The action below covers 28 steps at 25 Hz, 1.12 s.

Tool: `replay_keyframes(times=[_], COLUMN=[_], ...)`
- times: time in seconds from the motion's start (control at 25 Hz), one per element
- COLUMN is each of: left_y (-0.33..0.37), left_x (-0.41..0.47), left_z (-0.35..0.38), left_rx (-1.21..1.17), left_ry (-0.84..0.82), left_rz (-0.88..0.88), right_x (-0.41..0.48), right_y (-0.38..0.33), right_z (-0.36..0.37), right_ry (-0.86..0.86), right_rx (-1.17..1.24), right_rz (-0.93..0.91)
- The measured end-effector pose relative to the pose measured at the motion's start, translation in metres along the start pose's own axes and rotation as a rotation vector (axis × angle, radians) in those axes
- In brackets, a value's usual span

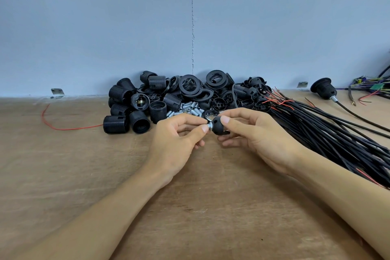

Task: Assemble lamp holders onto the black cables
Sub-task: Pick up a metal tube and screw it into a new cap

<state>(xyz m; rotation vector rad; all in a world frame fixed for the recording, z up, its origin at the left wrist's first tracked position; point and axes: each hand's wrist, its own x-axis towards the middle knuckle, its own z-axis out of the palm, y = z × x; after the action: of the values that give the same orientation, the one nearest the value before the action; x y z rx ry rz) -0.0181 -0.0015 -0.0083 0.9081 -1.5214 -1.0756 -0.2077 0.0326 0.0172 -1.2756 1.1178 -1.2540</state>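
Observation:
My right hand (255,135) grips a small black lamp-holder cap (218,127) between thumb and fingers, just above the wooden table. My left hand (177,139) pinches a short silver threaded tube (209,126) that sticks out of the cap's left end. Behind my hands lies a heap of black lamp-holder parts (168,95): threaded bodies, rings and caps. Loose silver tubes (187,110) lie at its front. A thick bundle of black cables (329,131) with red wire ends stretches from the heap to the right edge.
A finished lamp holder on a cable (324,89) lies at the back right, beside a tangle of coloured wires (373,88). A loose red wire (63,126) curls on the left of the wooden table (84,164). A blue-grey wall (126,27) closes the back.

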Motion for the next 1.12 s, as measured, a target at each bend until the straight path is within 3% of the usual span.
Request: replay_keyframes(times=[0.2,0.4,0.64,0.84,1.12], left_y=[0.0015,0.0029,0.0036,0.0038,0.0037], left_x=[-0.0007,-0.0012,-0.0032,-0.0027,-0.0021], left_z=[0.0009,-0.0006,0.0008,0.0012,-0.0001], left_rx=[0.01,-0.009,0.053,0.048,0.044], left_ry=[-0.007,0.016,-0.051,-0.067,0.041], left_rz=[0.023,0.027,0.097,0.082,0.053], right_x=[0.0009,-0.0038,-0.0036,-0.0012,0.0002], right_y=[-0.0018,-0.0048,-0.0047,-0.0026,-0.0018], right_z=[0.0051,0.0006,0.0039,0.0042,-0.0011], right_ry=[0.03,-0.114,0.038,0.124,-0.004], right_rx=[-0.089,-0.206,-0.314,-0.184,-0.174], right_rz=[0.046,0.052,0.093,0.034,0.047])
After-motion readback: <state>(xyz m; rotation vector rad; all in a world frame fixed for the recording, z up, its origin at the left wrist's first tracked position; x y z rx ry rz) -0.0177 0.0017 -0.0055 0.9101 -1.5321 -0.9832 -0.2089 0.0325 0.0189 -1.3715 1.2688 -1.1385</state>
